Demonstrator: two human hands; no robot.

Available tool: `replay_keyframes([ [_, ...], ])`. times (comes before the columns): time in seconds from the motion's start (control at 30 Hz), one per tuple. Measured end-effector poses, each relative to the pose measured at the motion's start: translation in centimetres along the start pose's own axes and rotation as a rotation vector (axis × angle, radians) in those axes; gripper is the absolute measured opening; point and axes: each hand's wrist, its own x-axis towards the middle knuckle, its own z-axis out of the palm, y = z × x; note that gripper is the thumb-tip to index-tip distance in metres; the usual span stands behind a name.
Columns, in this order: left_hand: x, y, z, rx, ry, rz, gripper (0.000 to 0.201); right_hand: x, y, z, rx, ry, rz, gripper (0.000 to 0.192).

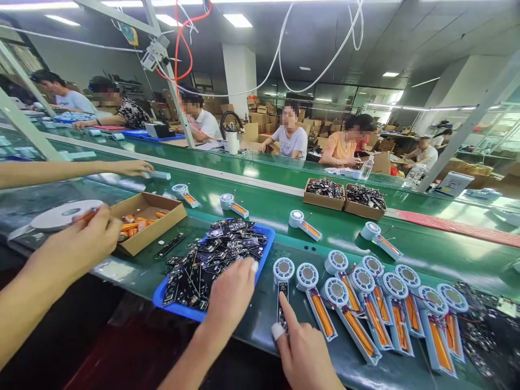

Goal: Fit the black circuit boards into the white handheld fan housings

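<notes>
board-fitting step: left hand (229, 295) flat, fingers spread on circuit boards (215, 254) in blue tray (173, 304) — right hand (303, 352), forefinger out, presses a board into the nearest housing (283, 281); next likely needs seating it squarely.

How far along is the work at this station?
Looks done: a row of white housings with orange cells and wires, lined up on the right. In hand: the right hand presses a black board into one housing; the left hand rests on the blue tray. Left: many loose boards heaped there.
</notes>
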Motion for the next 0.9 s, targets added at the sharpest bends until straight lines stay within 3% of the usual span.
replay_keyframes([
  [0.1, 3.8, -0.9, -1.3, 0.152, 0.078, 0.045, 0.037, 0.3, -0.5, 0.1, -0.117, 0.004, -0.032, 0.063],
  [0.23, 7.1, -2.1, -1.8, 0.241, 0.087, 0.068, 0.029, -0.6, 0.9, -1.4, -0.063, 0.070, -0.011, 0.060],
  [0.33, 7.8, -2.7, -2.5, 0.227, 0.093, 0.102, 0.024, -2.0, 3.1, -4.2, 0.013, 0.079, -0.017, 0.052],
  [0.43, 7.7, -2.9, -4.0, 0.154, 0.126, 0.108, 0.020, -2.9, 4.7, -7.0, 0.072, 0.172, 0.034, 0.039],
  [0.53, 6.7, -2.6, -5.2, 0.051, 0.223, 0.045, 0.034, -2.5, 5.3, -8.2, 0.072, 0.292, 0.101, 0.033],
  [0.6, 5.3, -2.0, -5.0, -0.174, 0.258, 0.009, 0.049, -1.7, 5.2, -8.2, 0.030, 0.332, 0.086, 0.033],
  [0.63, 4.4, -1.6, -4.6, -0.436, 0.274, -0.031, 0.049, -1.2, 5.0, -8.1, -0.003, 0.343, 0.060, 0.033],
  [0.73, 1.0, -0.4, -2.6, -1.091, 0.127, -0.226, 0.031, 0.2, 4.1, -7.3, -0.140, 0.309, -0.010, 0.028],
  [0.83, -2.6, 0.6, -0.6, -1.367, -0.088, -0.414, 0.057, 1.4, 3.2, -6.5, -0.280, 0.214, 0.037, 0.016],
  [0.9, -4.8, 1.0, 0.3, -1.420, -0.165, -0.424, 0.072, 2.0, 2.7, -5.8, -0.349, 0.156, 0.115, 0.008],
])
